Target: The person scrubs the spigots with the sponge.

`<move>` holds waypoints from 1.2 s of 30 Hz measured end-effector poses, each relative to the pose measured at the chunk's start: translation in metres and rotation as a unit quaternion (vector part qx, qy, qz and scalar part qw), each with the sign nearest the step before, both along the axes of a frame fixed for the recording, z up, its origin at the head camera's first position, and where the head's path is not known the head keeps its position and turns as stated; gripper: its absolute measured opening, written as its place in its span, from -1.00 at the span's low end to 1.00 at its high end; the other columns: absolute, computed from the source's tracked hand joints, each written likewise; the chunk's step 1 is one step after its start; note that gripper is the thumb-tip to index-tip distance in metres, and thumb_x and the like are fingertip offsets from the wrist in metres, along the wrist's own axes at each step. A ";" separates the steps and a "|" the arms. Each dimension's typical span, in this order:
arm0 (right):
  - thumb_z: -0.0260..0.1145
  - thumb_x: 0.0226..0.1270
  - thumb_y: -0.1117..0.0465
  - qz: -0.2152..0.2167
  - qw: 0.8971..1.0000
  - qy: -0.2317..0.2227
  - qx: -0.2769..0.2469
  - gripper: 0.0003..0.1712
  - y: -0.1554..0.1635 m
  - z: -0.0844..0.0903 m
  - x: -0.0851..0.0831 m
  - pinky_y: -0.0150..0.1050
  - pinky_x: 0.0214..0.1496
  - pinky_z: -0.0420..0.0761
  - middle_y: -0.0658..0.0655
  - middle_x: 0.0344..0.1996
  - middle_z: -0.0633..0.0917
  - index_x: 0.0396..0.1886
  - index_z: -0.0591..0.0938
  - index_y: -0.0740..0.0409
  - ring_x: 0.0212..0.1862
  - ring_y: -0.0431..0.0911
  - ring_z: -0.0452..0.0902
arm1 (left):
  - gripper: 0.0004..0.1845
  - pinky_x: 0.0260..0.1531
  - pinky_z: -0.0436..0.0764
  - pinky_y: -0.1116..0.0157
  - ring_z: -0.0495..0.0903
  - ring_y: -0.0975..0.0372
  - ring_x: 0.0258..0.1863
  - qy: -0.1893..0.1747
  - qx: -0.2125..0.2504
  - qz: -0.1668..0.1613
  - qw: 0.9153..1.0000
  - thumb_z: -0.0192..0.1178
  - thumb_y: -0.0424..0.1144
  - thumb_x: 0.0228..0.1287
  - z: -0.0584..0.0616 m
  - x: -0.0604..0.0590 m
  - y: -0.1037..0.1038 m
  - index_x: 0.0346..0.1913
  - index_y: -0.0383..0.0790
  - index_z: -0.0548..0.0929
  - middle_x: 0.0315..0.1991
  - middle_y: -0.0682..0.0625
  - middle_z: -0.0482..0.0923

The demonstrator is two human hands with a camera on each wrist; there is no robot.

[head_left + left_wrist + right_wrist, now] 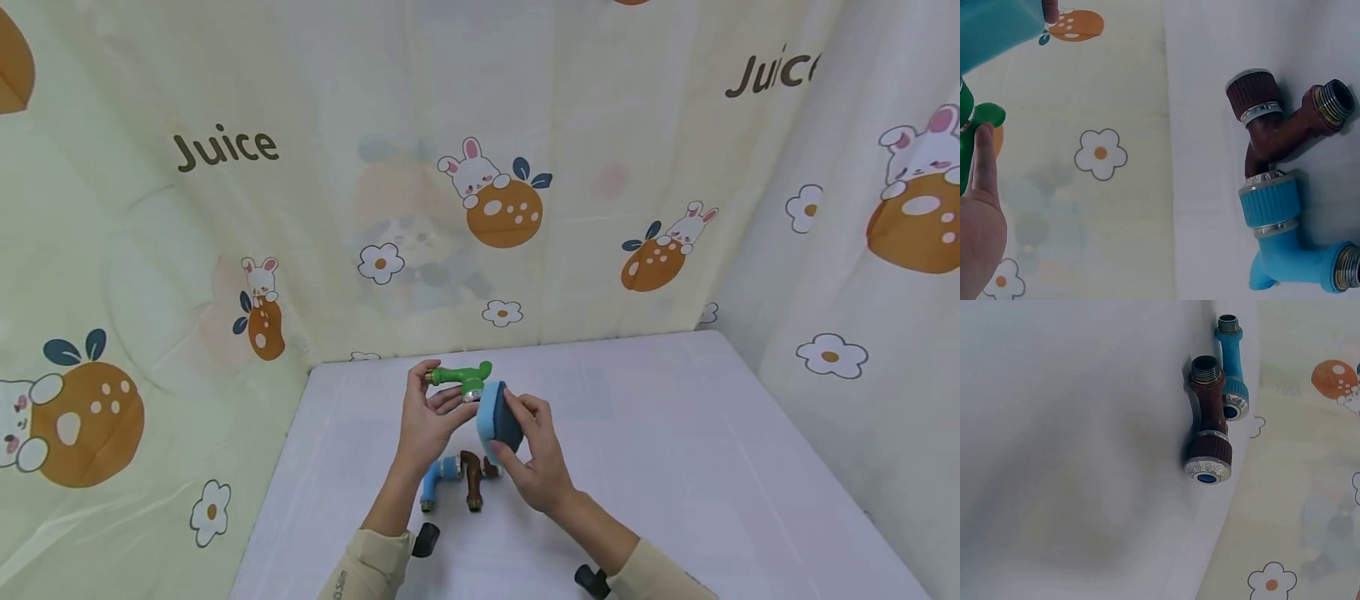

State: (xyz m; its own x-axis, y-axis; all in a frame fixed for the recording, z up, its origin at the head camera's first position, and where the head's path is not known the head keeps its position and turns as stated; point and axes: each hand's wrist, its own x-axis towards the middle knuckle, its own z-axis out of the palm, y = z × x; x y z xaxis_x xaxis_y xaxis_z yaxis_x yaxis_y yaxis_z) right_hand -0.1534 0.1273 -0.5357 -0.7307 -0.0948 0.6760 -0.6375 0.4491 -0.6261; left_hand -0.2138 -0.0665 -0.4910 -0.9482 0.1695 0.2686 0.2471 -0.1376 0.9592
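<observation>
My left hand [426,427] holds a green tap [453,376] above the table, its threaded end to the left and its knob to the right. In my right hand [542,467] is a two-tone sponge [489,417], light blue on one side and dark blue on the other, pinched between thumb and fingers. The light side faces the tap's knob, very close; whether they touch I cannot tell. In the left wrist view the sponge [997,28] is partly cut off, as is the green tap [988,114]. The right hand is outside the right wrist view.
Below the hands, a blue tap [1291,256] and a brown tap [1279,134] lie side by side on the white table [660,467]. Printed curtains [585,275] hang behind the table and along both sides.
</observation>
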 end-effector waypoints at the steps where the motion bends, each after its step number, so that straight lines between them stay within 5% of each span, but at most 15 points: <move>1: 0.39 0.32 0.28 0.001 1.000 -0.001 0.003 -0.12 -0.001 0.000 0.000 0.05 0.21 0.70 0.22 0.31 0.36 0.61 0.29 0.09 0.32 0.03 0.40 | -0.07 0.04 0.72 0.21 0.71 -0.03 0.18 0.001 0.004 -0.002 1.000 0.54 -0.44 0.13 0.000 0.000 0.000 0.46 0.00 0.22 0.36 -0.17 0.37; 8: 0.40 0.33 0.27 -0.017 1.000 -0.005 0.002 -0.12 -0.001 -0.002 -0.002 0.11 0.20 0.70 0.22 0.32 0.36 0.62 0.29 0.07 0.33 0.03 0.39 | -0.34 0.16 0.67 0.23 0.68 0.08 0.21 0.000 0.055 -0.038 0.998 0.34 -0.43 0.37 0.003 0.001 -0.001 0.40 -0.23 0.25 0.32 -0.20 0.37; 13: 0.38 0.35 0.27 -0.024 0.999 -0.016 -0.015 -0.13 0.000 -0.003 -0.001 0.13 0.22 0.67 0.21 0.32 0.37 0.62 0.28 0.05 0.34 0.00 0.37 | -0.63 0.17 0.66 0.23 0.74 0.18 0.07 0.006 0.075 -0.019 0.997 0.23 -0.31 0.52 0.006 0.000 0.001 0.22 -0.42 0.45 0.13 -0.25 0.51; 17: 0.34 0.39 0.28 -0.024 0.999 -0.031 -0.031 -0.13 0.000 -0.004 -0.001 0.02 0.23 0.66 0.20 0.36 0.35 0.64 0.24 0.02 0.34 -0.03 0.35 | -0.68 0.11 0.70 0.23 0.78 0.17 -0.02 0.012 0.040 0.000 0.999 0.25 -0.26 0.50 0.005 0.000 0.002 0.20 -0.31 0.59 0.08 -0.23 0.61; 21: 0.30 0.42 0.29 -0.036 0.997 -0.034 -0.054 -0.12 0.002 0.000 -0.003 -0.15 0.16 0.66 0.21 0.37 0.34 0.66 0.19 0.01 0.29 -0.08 0.37 | -0.65 -0.01 0.70 0.30 0.77 0.13 -0.10 0.032 -0.052 0.018 0.998 0.30 -0.24 0.47 0.001 0.001 0.002 0.25 -0.09 0.66 -0.03 -0.17 0.74; 25: 0.28 0.42 0.32 -0.044 0.996 -0.027 -0.077 -0.12 0.004 0.003 -0.007 -0.16 0.09 0.66 0.23 0.35 0.35 0.66 0.17 0.00 0.23 -0.11 0.39 | -0.52 -0.25 0.67 0.31 0.74 0.13 -0.26 0.092 -0.161 0.008 0.983 0.29 -0.28 0.47 -0.003 0.003 0.002 0.39 0.07 0.58 -0.17 -0.08 0.78; 30: 0.30 0.40 0.35 -0.056 0.995 -0.029 -0.082 -0.12 0.005 0.002 -0.010 -0.12 0.06 0.66 0.24 0.32 0.37 0.65 0.20 0.01 0.21 -0.14 0.38 | -0.48 -0.45 0.66 0.32 0.64 0.32 -0.38 0.178 -0.264 0.004 0.948 0.26 -0.26 0.50 -0.005 0.002 0.006 0.46 0.02 0.54 -0.14 0.01 0.76; 36: 0.36 0.34 0.35 -0.067 0.993 -0.046 -0.089 -0.12 0.003 -0.001 -0.010 -0.16 0.04 0.63 0.29 0.30 0.39 0.62 0.26 0.07 0.20 -0.10 0.39 | -0.50 -0.42 0.64 0.42 0.55 0.34 -0.37 0.191 -0.317 0.044 0.928 0.35 -0.16 0.43 -0.004 0.005 0.012 0.39 0.06 0.61 0.14 0.00 0.61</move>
State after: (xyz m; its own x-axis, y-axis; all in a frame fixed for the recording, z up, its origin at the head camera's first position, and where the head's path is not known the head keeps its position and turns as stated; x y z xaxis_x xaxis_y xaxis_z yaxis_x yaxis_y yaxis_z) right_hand -0.1636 0.1304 -0.5370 -0.7879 0.1230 0.6034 -0.5161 0.4027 -0.7559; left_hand -0.2088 -0.0547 -0.4954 -0.8216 0.3347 0.4616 0.5699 0.4613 0.6800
